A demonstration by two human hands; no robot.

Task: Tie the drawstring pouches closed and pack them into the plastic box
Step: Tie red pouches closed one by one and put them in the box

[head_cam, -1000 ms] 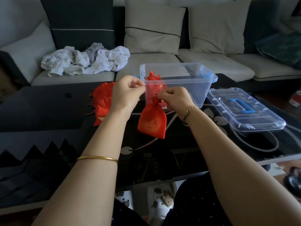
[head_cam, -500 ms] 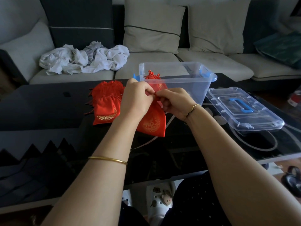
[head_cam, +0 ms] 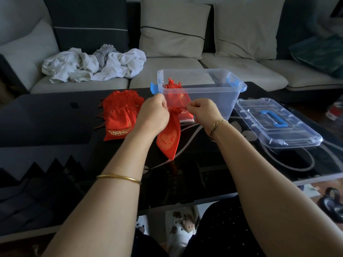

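The left hand [head_cam: 154, 115] and right hand [head_cam: 201, 113], together at the neck a moment ago, have moved apart, each pinching the drawstring [head_cam: 182, 108], so the red pouch [head_cam: 168, 140], hanging above the surface [head_cam: 204, 164] just near of the plastic box [head_cam: 213, 101], seems almost tied.

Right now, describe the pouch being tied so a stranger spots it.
Over the black table, before the clear plastic box, the left hand and right hand pinch one red pouch by its neck. It alone is held up; the pile lies flat, another pouch sits in the box.
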